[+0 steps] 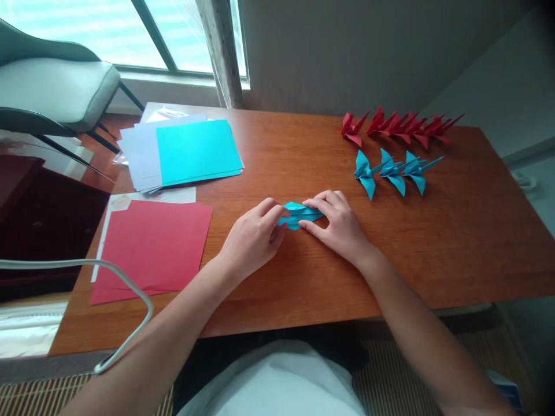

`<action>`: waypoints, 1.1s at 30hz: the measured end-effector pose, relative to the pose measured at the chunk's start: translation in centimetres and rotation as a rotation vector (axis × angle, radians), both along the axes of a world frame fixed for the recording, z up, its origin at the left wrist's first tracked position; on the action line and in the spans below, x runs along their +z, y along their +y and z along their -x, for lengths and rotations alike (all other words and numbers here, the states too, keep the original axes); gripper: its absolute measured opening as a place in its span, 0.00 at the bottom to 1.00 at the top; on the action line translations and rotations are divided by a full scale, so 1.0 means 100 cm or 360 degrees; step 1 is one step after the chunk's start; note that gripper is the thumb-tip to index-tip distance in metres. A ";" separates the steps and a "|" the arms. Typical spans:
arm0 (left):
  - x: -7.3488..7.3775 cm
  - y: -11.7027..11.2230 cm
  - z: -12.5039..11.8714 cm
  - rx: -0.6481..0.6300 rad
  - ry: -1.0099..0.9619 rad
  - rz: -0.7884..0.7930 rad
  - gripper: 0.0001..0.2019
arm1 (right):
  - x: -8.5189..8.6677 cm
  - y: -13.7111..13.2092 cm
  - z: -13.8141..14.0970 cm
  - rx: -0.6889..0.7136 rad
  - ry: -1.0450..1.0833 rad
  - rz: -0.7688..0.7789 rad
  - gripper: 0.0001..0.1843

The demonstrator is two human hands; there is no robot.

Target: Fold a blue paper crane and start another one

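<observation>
A partly folded piece of blue origami paper (pixel 296 216) lies on the wooden table between my hands, long side running left to right, with creases along its middle. My left hand (pixel 259 230) pinches its left end, fingers curled over the edge. At the other end, my right hand (pixel 335 222) has thumb and fingers pressed on the near and far edges. Both fingertips hide the paper's ends. To the right beyond my right hand stand 3 folded blue paper cranes (pixel 392 172) in a row, and behind them several red paper cranes (pixel 403 128).
A stack of blue sheets (pixel 197 151) on white paper sits at the table's back left. Red sheets (pixel 156 248) lie nearer on the left. A white cable (pixel 125 277) loops over the front left. A chair (pixel 56 86) stands by the window.
</observation>
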State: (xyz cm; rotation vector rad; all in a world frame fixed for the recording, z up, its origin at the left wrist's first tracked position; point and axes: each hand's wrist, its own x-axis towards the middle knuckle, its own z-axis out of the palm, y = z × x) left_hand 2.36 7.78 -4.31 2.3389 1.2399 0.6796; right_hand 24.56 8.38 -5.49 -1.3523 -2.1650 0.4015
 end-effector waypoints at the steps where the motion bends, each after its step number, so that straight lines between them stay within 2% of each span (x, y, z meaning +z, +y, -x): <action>1: 0.000 -0.001 -0.001 -0.0008 -0.0021 -0.0005 0.09 | 0.000 0.000 0.000 -0.0003 -0.0012 0.0011 0.15; 6: 0.000 -0.003 -0.004 -0.0031 -0.0031 -0.0018 0.08 | 0.001 0.000 -0.001 -0.0024 -0.0015 0.0044 0.13; 11: 0.000 -0.004 -0.005 0.0085 -0.0062 0.0014 0.10 | 0.001 -0.001 0.002 -0.0079 0.0040 -0.0068 0.11; 15: 0.000 -0.003 -0.005 0.0090 -0.0143 0.0052 0.09 | 0.001 -0.003 0.005 0.0010 0.0198 -0.0067 0.10; 18: 0.000 -0.002 -0.005 0.0061 -0.0224 0.0073 0.09 | -0.001 -0.006 0.006 0.0050 0.0252 -0.0084 0.12; 21: 0.001 -0.001 -0.006 0.0065 -0.0341 0.0148 0.10 | -0.001 -0.009 0.006 0.0005 0.0287 -0.0162 0.20; 23: 0.004 -0.001 -0.007 0.0058 -0.0511 0.0323 0.10 | 0.001 -0.011 0.007 0.0028 0.0318 -0.0185 0.26; 28: 0.014 0.001 -0.007 0.0065 -0.1184 0.1034 0.16 | 0.011 -0.016 0.007 0.0244 0.0340 -0.0142 0.31; 30: 0.016 0.003 -0.006 0.0127 -0.1339 0.1193 0.18 | 0.014 -0.017 0.008 0.0312 0.0349 -0.0129 0.35; 33: 0.015 0.006 -0.004 0.0273 -0.1496 0.1287 0.20 | 0.014 -0.018 0.008 0.0401 0.0376 -0.0095 0.44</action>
